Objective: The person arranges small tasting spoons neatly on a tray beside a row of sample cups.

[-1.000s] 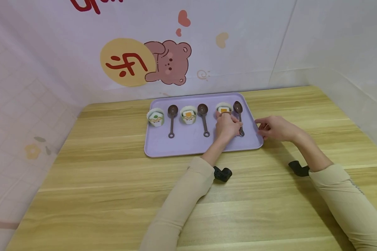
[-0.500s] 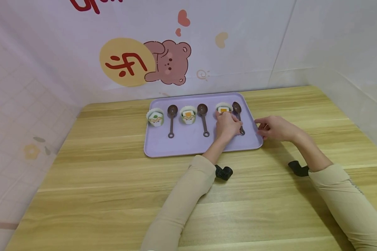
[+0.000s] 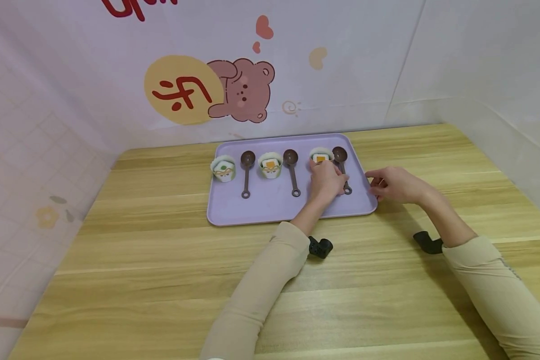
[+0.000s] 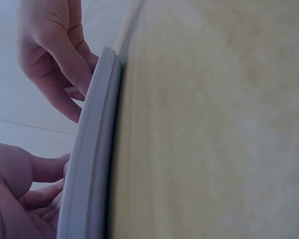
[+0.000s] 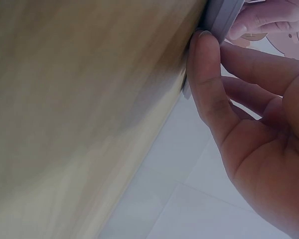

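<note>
On a lilac tray [image 3: 256, 212] stand three paper baking cups with small toy-like cubes in them, alternating with brown long-handled scoops. My left hand [image 3: 326, 181] is in front of the rightmost cup [image 3: 321, 156] and pinches the handle of the rightmost scoop [image 3: 340, 154], whose bowl faces up; its fingertips are partly hidden. My right hand [image 3: 398, 184] grips the tray's right rim, thumb at the edge in the right wrist view. The middle cup [image 3: 270, 166], left cup [image 3: 224, 169], middle scoop [image 3: 290, 157] and left scoop [image 3: 247, 159] sit untouched.
The tray lies near the back of a wooden table [image 3: 162, 270]. Behind it hangs a white cloth [image 3: 342, 90] printed with a bear and hearts. Pale walls rise at both sides. Black wrist mounts [image 3: 320, 248] show beside the sleeves.
The rightmost scoop has turned about its handle, its bowl tilting and then facing up. My left hand has barely shifted with it. My right hand stays at the tray's rim.
</note>
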A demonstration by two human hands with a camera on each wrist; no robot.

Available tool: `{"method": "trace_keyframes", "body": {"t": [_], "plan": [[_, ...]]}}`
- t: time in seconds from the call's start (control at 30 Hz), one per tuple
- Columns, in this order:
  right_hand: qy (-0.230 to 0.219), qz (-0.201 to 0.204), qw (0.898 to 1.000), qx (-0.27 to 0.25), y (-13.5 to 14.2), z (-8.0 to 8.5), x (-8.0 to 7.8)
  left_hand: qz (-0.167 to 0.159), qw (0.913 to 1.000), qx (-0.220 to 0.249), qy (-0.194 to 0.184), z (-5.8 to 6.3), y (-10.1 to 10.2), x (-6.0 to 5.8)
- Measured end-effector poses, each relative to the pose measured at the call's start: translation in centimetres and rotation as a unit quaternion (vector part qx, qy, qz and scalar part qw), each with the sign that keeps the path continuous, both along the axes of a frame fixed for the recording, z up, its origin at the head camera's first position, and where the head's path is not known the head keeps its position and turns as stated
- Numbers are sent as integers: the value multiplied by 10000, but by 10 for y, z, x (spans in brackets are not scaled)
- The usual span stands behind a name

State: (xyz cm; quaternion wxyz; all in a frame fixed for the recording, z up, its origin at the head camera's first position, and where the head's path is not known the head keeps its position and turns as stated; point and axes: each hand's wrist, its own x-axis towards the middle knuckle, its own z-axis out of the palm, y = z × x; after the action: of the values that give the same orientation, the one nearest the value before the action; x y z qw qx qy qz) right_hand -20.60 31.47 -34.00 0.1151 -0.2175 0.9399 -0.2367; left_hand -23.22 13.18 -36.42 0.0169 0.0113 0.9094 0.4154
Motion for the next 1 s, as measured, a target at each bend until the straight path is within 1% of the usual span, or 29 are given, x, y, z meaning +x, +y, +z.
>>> {"method": "trace_keyframes", "body": {"t": [0.17, 0.3, 0.43, 0.53, 0.8, 1.0], "plan": [[-8, -31, 10000, -21, 0, 0, -1, -125, 9996, -239, 50, 2, -1, -1], [-41, -62, 10000, -33, 1, 0, -1, -271, 9991, -311, -4, 4, 0, 3], [-130, -112, 9998, -74, 1, 0, -2, -418, 9987, -274, -112, 7, 1, 8], [-169, -131, 9997, -107, 2, 0, -2, -418, 9987, -288, -103, 8, 0, 10], [-256, -268, 9992, -155, 4, 0, -2, -652, 9975, -287, -26, 13, -3, 15], [-371, -370, 9981, -310, 6, 0, 0, -732, 9967, -327, 87, 20, -6, 21]]}}
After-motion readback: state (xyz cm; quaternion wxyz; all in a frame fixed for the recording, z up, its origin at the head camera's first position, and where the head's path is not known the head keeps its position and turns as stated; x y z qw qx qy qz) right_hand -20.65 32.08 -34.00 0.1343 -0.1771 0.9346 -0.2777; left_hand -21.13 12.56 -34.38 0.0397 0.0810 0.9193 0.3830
